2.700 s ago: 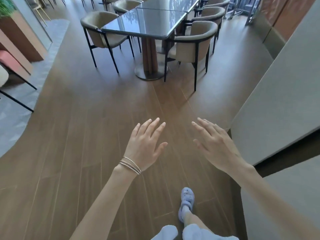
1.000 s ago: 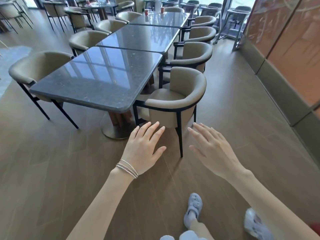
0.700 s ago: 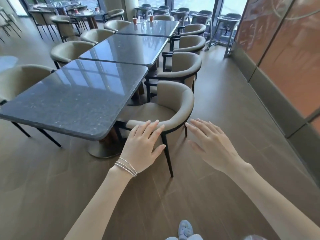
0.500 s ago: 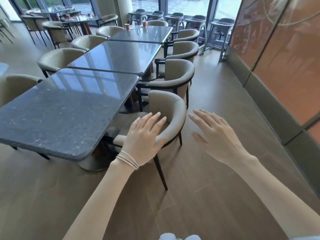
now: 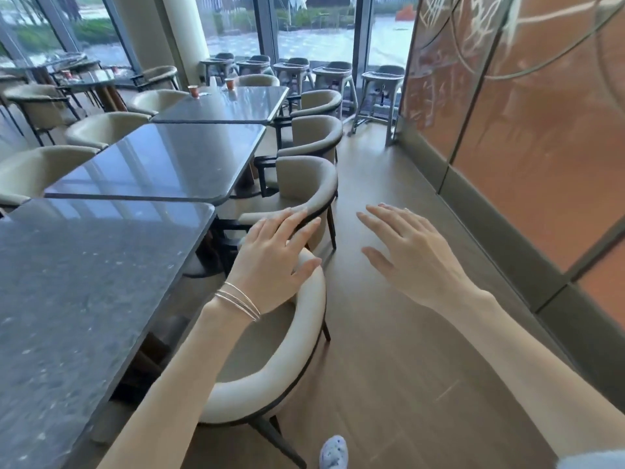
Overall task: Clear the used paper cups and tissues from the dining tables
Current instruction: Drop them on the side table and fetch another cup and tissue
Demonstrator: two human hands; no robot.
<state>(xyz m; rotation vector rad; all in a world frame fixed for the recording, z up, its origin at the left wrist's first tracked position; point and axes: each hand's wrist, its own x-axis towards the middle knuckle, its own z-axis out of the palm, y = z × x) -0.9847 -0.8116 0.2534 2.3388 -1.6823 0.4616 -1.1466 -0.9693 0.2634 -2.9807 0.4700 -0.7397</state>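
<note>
Left grip (image 5: pixel 270 265), right grip (image 5: pixel 414 257) splayed, empty

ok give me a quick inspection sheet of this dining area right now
surface: dark glossy tables in a row, near table to far table.
job's things: paper cup and second cup on the far table; tissues cannot be made out.
clutter: nothing seen.
hands: left hand open above a chair, right hand open over the floor.
cables: nothing seen.
surroundings: high chairs by the windows, orange wall on the right.

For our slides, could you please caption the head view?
Left hand and right hand open near chairs; two cups stand on the far table.
</note>
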